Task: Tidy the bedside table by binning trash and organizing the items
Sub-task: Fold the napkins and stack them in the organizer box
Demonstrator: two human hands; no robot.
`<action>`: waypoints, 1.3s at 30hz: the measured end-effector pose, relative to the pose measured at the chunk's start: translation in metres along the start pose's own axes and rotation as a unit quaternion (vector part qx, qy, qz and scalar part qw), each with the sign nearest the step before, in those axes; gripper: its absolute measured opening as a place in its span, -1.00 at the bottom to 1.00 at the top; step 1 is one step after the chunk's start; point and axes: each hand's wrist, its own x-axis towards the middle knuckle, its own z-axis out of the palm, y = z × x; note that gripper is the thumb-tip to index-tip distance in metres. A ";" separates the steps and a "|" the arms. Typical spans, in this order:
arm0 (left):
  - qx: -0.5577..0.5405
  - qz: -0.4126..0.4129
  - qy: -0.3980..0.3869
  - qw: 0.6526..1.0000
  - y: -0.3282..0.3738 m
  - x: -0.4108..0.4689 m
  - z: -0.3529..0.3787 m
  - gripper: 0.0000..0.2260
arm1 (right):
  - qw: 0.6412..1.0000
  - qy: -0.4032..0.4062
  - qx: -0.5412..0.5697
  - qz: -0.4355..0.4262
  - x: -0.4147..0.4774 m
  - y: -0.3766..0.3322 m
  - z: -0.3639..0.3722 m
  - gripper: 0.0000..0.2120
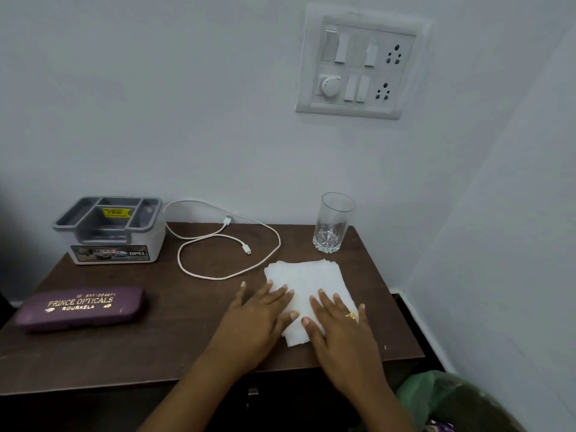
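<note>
Flat white tissue stack point(311, 282) front-right on desk point(156, 353), left hand point(258, 316) and right hand point(339, 332) flat on it, fingers straight; glass point(332, 226) back-right corner, USB cable point(230, 244) behind, grey organizer point(109, 232) back-left, purple spectacle case point(81, 307) left.

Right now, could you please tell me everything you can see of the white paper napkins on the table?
The napkins are a thin, flat stack of white, soft-looking paper sheets with slightly fanned edges. They lie on the brown table toward its front right, nearer than the glass. The left hand and right hand rest flat on the near half, fingers straight.
</note>
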 end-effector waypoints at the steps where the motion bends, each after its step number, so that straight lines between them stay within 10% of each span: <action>1: 0.032 0.004 0.005 0.999 -0.005 -0.006 -0.002 -0.26 | 1.000 0.005 -0.008 -0.003 -0.003 -0.006 0.002 -0.30; 10: 0.008 -0.071 -0.033 0.997 -0.063 -0.085 -0.016 -0.33 | 0.982 0.135 0.100 -0.084 -0.009 -0.058 0.015 -0.69; 18: -0.024 -0.091 -0.045 0.995 -0.065 -0.089 -0.020 -0.16 | 0.992 -0.009 0.089 -0.093 0.071 -0.054 0.004 -0.70; 34: -0.034 -0.084 -0.015 0.996 -0.061 -0.085 -0.016 -0.17 | 0.972 0.111 0.147 -0.149 0.067 -0.052 0.014 -0.89; 39: -0.086 -0.093 0.090 0.988 -0.053 -0.081 -0.015 -0.54 | 0.963 0.110 0.177 -0.169 0.055 -0.048 0.013 -0.82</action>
